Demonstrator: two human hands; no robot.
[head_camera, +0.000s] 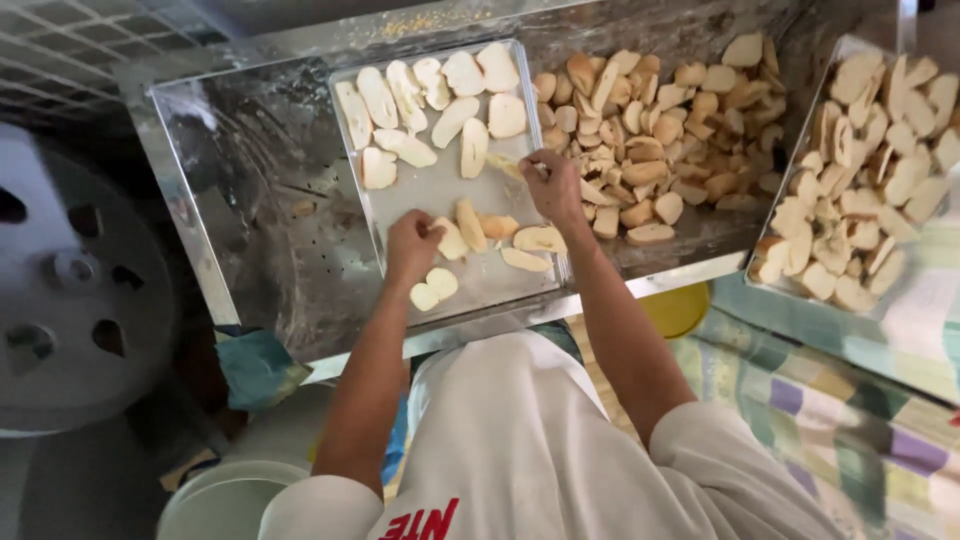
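Observation:
A flat metal tray (430, 190) lies inside a large steel trough (250, 160) and holds several pale bread slices (455, 120) laid out singly. My left hand (412, 245) rests on the tray's near part, fingers closed on a slice (450, 240). My right hand (555, 185) is at the tray's right edge, pinching a thin slice (505, 165). To its right a heap of bread slices (660, 120) fills the trough.
A second metal tray (860, 170) piled with slices stands at the right on a chequered cloth (830, 400). A grey perforated disc (70, 290) is at the left. A yellow bowl (680, 310) and white buckets (230, 490) sit below.

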